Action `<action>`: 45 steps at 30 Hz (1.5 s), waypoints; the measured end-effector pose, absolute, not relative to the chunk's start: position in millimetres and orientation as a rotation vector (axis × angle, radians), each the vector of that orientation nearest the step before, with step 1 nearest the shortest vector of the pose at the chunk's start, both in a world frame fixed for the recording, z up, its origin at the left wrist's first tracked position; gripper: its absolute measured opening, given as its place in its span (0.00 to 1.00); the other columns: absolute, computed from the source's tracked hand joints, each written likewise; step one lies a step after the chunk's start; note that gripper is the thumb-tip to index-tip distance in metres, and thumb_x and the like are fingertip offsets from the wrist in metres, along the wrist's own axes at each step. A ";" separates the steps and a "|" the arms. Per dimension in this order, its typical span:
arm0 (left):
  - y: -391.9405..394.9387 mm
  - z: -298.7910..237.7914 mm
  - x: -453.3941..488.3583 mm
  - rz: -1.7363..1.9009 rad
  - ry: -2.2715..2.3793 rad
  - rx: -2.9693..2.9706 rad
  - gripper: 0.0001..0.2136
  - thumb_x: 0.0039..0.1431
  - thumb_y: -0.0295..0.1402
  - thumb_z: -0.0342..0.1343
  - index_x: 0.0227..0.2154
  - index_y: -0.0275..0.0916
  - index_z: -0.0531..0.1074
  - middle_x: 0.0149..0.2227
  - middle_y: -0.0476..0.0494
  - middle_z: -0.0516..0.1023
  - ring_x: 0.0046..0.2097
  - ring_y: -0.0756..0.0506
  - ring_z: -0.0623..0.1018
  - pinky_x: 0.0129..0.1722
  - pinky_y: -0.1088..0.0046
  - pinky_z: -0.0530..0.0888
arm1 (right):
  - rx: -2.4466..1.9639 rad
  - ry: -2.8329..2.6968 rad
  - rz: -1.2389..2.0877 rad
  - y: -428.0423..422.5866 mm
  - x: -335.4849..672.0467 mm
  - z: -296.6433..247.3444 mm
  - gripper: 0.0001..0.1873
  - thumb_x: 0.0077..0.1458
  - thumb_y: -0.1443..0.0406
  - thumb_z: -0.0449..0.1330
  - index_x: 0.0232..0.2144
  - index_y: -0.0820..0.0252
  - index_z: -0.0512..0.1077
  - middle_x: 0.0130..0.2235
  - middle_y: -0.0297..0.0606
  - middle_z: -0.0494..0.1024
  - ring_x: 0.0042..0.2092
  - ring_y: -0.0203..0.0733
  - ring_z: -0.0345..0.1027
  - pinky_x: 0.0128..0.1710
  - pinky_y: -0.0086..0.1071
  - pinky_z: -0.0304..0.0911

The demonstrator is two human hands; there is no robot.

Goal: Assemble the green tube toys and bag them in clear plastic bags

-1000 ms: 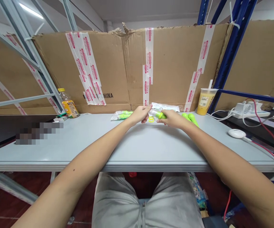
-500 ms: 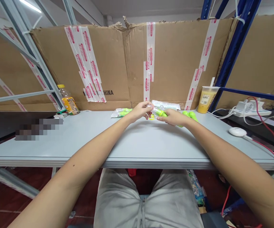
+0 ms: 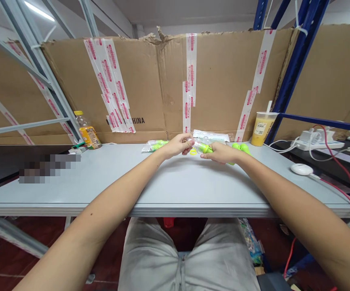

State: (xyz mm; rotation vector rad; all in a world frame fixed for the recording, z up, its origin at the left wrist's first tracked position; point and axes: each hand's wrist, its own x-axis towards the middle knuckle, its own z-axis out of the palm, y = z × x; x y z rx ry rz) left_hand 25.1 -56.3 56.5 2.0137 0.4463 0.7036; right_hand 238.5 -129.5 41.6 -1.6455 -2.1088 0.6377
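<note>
Near the back of the table, my left hand [image 3: 178,146] pinches the clear end of a small plastic wrapper. Inside the wrapper is a bright green item [image 3: 204,148], whose exact kind I cannot make out. My right hand [image 3: 220,153] is closed around the green end on the other side. A small yellow ring [image 3: 192,152] lies on the table just below the wrapper, between the hands. To the left rests another green item in a clear bag [image 3: 155,145]. Rounded green pieces [image 3: 241,148] sit beyond my right wrist, partly hidden by it.
A flat clear packet [image 3: 211,136] lies behind my hands against the cardboard wall [image 3: 175,93]. A yellow drink cup [image 3: 262,128] with a straw stands right, a juice bottle [image 3: 89,131] left. A white puck-like device [image 3: 301,169], a power strip [image 3: 320,141] and red cables occupy the right side.
Both hands keep hold of the wrapped green item at nearly the same spot. My left hand has shifted slightly left. The whole view has dropped a little.
</note>
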 end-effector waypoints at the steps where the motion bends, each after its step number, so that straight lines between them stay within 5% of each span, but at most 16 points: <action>1: -56.7 56.2 24.8 0.681 0.436 2.037 0.21 0.53 0.52 0.62 0.30 0.38 0.65 0.21 0.52 0.65 0.23 0.54 0.65 0.24 0.74 0.63 | -1.620 -2.112 0.765 -131.2 240.3 42.8 0.24 0.55 0.48 0.61 0.21 0.55 0.57 0.19 0.30 0.60 0.21 0.36 0.55 0.23 0.33 0.55; 5: -57.6 54.9 24.5 0.634 0.454 2.052 0.18 0.56 0.47 0.61 0.31 0.38 0.64 0.24 0.50 0.69 0.24 0.53 0.68 0.25 0.74 0.66 | -1.582 -2.113 0.900 -129.1 244.3 40.7 0.24 0.55 0.47 0.60 0.22 0.55 0.58 0.19 0.30 0.60 0.21 0.35 0.55 0.22 0.32 0.56; 11: -62.7 52.5 36.5 0.758 0.762 1.945 0.17 0.60 0.48 0.54 0.26 0.40 0.60 0.20 0.52 0.65 0.18 0.53 0.65 0.17 0.76 0.60 | -1.680 -2.113 0.149 -118.1 228.5 27.8 0.15 0.57 0.52 0.60 0.32 0.58 0.68 0.36 0.42 0.77 0.36 0.47 0.70 0.32 0.34 0.58; 15: -60.8 51.6 42.6 0.909 0.987 1.868 0.18 0.61 0.46 0.51 0.22 0.42 0.54 0.14 0.56 0.55 0.14 0.53 0.58 0.14 0.75 0.53 | -1.813 -2.027 -0.266 -124.5 212.8 29.4 0.20 0.60 0.49 0.57 0.42 0.61 0.68 0.40 0.51 0.78 0.40 0.53 0.71 0.33 0.35 0.57; 21: -54.2 55.2 35.0 0.881 1.133 1.643 0.13 0.54 0.40 0.52 0.22 0.42 0.55 0.14 0.56 0.53 0.15 0.55 0.53 0.15 0.75 0.49 | -1.802 -2.080 -0.759 -133.8 194.6 33.2 0.22 0.64 0.51 0.55 0.49 0.64 0.66 0.44 0.54 0.77 0.45 0.55 0.72 0.40 0.37 0.59; 26: -57.7 52.1 38.2 0.864 1.028 1.645 0.12 0.53 0.37 0.53 0.21 0.42 0.56 0.15 0.56 0.54 0.16 0.56 0.51 0.16 0.75 0.48 | -1.902 -2.111 -0.646 -132.0 201.1 30.5 0.24 0.65 0.48 0.50 0.52 0.59 0.64 0.39 0.49 0.79 0.38 0.53 0.74 0.34 0.36 0.59; 31: -59.8 50.6 41.1 0.961 0.938 1.880 0.16 0.57 0.40 0.50 0.20 0.43 0.52 0.14 0.56 0.53 0.15 0.54 0.54 0.16 0.74 0.50 | -1.834 -2.031 -0.319 -127.3 211.6 30.7 0.24 0.58 0.46 0.58 0.45 0.57 0.68 0.37 0.45 0.77 0.38 0.51 0.71 0.31 0.32 0.56; 35: -66.2 56.1 36.6 1.014 0.833 2.133 0.18 0.59 0.43 0.48 0.19 0.41 0.51 0.14 0.56 0.53 0.16 0.54 0.55 0.18 0.74 0.52 | -1.562 -2.112 0.426 -126.5 223.4 38.3 0.24 0.54 0.43 0.61 0.34 0.58 0.66 0.27 0.34 0.69 0.27 0.38 0.62 0.26 0.29 0.54; 38: -75.5 61.5 37.1 1.010 0.747 2.268 0.18 0.60 0.44 0.48 0.19 0.41 0.53 0.14 0.55 0.54 0.17 0.54 0.57 0.20 0.74 0.53 | -1.388 -2.132 1.243 -128.9 238.4 44.8 0.29 0.53 0.37 0.56 0.34 0.56 0.62 0.20 0.23 0.52 0.20 0.31 0.45 0.20 0.27 0.47; 40: -79.9 63.1 39.7 1.023 0.723 2.306 0.18 0.60 0.43 0.48 0.20 0.40 0.54 0.14 0.55 0.55 0.18 0.54 0.58 0.20 0.75 0.53 | -1.297 -2.110 1.507 -130.2 245.5 46.5 0.31 0.52 0.35 0.54 0.35 0.55 0.62 0.20 0.20 0.47 0.19 0.30 0.39 0.19 0.26 0.43; 42: -80.2 62.4 42.2 1.040 0.774 2.286 0.16 0.59 0.41 0.47 0.19 0.40 0.54 0.14 0.55 0.55 0.17 0.54 0.58 0.20 0.74 0.53 | -1.305 -2.127 1.411 -130.8 245.0 45.5 0.30 0.55 0.37 0.54 0.38 0.57 0.64 0.20 0.22 0.50 0.19 0.31 0.43 0.19 0.26 0.46; 45: -73.8 58.1 43.3 1.039 0.968 2.149 0.14 0.56 0.37 0.47 0.19 0.41 0.53 0.13 0.54 0.55 0.15 0.53 0.59 0.18 0.73 0.53 | -1.575 -2.160 0.621 -131.7 227.2 39.8 0.22 0.59 0.47 0.57 0.40 0.60 0.67 0.25 0.33 0.66 0.26 0.38 0.60 0.26 0.30 0.56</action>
